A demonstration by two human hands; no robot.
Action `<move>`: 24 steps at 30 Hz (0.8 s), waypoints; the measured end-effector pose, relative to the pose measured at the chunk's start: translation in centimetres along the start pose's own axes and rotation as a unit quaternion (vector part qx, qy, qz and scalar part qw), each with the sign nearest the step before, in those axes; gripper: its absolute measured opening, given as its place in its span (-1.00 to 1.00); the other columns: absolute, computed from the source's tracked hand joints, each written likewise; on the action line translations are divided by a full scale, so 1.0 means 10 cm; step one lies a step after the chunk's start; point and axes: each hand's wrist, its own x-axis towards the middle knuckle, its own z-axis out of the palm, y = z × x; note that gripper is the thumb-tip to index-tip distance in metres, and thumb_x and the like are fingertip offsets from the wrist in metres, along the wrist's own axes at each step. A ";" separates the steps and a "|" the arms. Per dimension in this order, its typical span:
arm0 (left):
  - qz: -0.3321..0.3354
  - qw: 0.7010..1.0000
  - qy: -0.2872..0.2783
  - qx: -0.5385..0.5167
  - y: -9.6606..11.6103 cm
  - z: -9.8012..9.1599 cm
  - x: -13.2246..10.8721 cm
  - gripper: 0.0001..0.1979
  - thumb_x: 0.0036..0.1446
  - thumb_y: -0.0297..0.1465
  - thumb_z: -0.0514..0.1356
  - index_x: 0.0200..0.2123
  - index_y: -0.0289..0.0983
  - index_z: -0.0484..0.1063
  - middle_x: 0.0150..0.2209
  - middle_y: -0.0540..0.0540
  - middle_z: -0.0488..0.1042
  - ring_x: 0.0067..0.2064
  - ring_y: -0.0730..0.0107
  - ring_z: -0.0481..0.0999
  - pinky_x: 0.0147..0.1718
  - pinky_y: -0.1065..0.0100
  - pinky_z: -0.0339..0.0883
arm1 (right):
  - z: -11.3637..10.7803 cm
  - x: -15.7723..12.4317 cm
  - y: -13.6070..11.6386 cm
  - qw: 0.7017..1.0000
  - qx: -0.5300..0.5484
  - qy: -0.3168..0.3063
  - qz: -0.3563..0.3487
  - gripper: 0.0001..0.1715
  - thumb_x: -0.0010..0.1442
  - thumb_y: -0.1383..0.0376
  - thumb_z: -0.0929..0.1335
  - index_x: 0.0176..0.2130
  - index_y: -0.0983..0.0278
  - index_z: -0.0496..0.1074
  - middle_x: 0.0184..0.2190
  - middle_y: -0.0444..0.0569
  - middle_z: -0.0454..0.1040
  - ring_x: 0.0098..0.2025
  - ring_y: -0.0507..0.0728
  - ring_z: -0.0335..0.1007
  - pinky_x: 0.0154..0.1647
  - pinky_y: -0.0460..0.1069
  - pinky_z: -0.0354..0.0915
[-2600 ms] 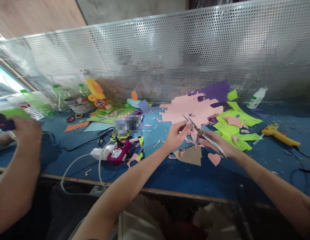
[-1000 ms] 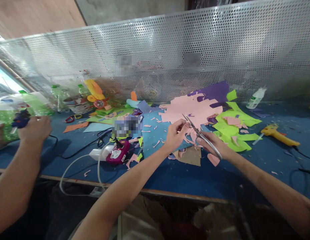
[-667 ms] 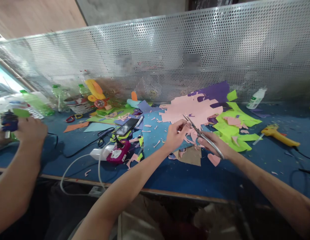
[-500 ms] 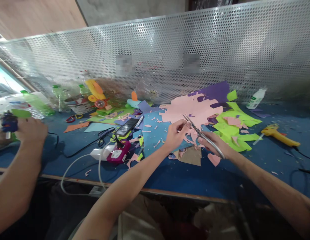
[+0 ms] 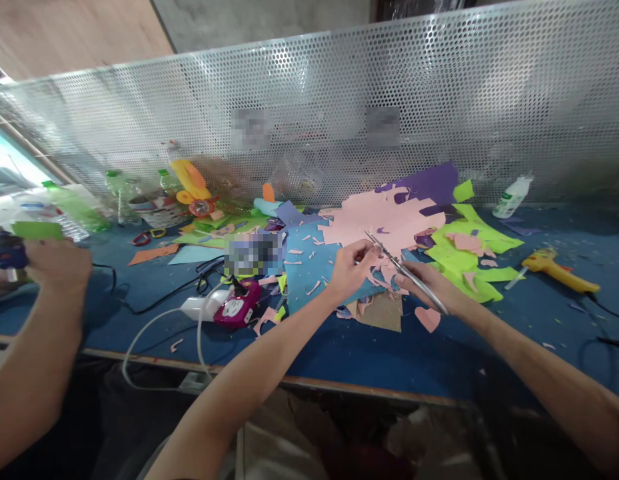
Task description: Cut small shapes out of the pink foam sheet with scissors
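Observation:
My right hand [image 5: 429,287] is closed around the handles of a pair of metal scissors [image 5: 407,271], whose blades point up and left and look nearly together. Just left of the blades, my left hand [image 5: 355,269] is closed in a pinch, thumb and index finger together. What lies between those fingertips is too small or hidden to make out. Pink paper scraps lie right under both hands. Behind them is a large cut-up pink sheet [image 5: 364,217], partly over a purple sheet [image 5: 439,180]. A pink heart-shaped piece [image 5: 428,319] lies below my right hand.
A co-worker's hand [image 5: 62,263] at left holds green paper [image 5: 38,231] near a blue tool. A magenta power strip [image 5: 238,305] with cables stands left of me. At right are a yellow glue gun [image 5: 559,272] and a white bottle [image 5: 512,197]. A perforated metal screen [image 5: 329,80] stands behind.
The scissors' handles and blades have drawn closer together. My left hand has hardly moved. The co-worker's hand has shifted slightly left with the green paper.

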 end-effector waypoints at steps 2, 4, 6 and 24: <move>-0.004 1.000 0.000 -0.003 -0.01 0.00 0.00 -0.61 0.32 -0.10 0.17 -0.39 -0.29 0.47 -0.52 0.02 0.25 -0.47 0.48 0.12 -0.45 0.35 0.02 | 0.00 0.00 0.00 1.000 -0.002 -0.004 -0.001 -0.54 0.26 -0.10 0.26 -0.46 0.17 0.27 -0.60 -0.24 0.17 -0.59 0.03 0.10 -0.51 -0.04 0.01; -0.012 1.000 0.000 -0.010 -0.01 0.01 0.00 -0.60 0.31 -0.09 0.18 -0.41 -0.29 0.46 -0.54 0.03 0.22 -0.48 0.49 0.11 -0.46 0.36 0.01 | 0.00 0.01 0.00 1.000 -0.009 -0.005 0.001 -0.52 0.26 -0.11 0.24 -0.47 0.17 0.25 -0.60 -0.24 0.16 -0.59 0.02 0.09 -0.52 -0.04 0.00; -0.018 1.000 0.001 -0.015 0.00 0.01 0.00 -0.60 0.29 -0.08 0.19 -0.42 -0.29 0.46 -0.55 0.04 0.20 -0.49 0.49 0.10 -0.48 0.36 -0.01 | 0.01 0.01 0.01 1.000 -0.014 -0.003 0.003 -0.51 0.26 -0.11 0.24 -0.48 0.17 0.25 -0.61 -0.24 0.15 -0.59 0.02 0.09 -0.52 -0.04 0.00; 0.009 1.000 0.001 -0.018 0.07 0.04 -0.05 -0.60 0.32 -0.14 0.16 -0.48 -0.28 0.30 -0.54 0.05 0.20 -0.49 0.51 0.13 -0.46 0.37 0.01 | 0.17 -0.07 0.06 0.988 0.152 -0.015 0.017 -0.58 0.26 -0.06 0.31 -0.35 0.21 0.40 -0.57 -0.16 0.33 -0.60 0.03 0.22 -0.62 -0.07 0.20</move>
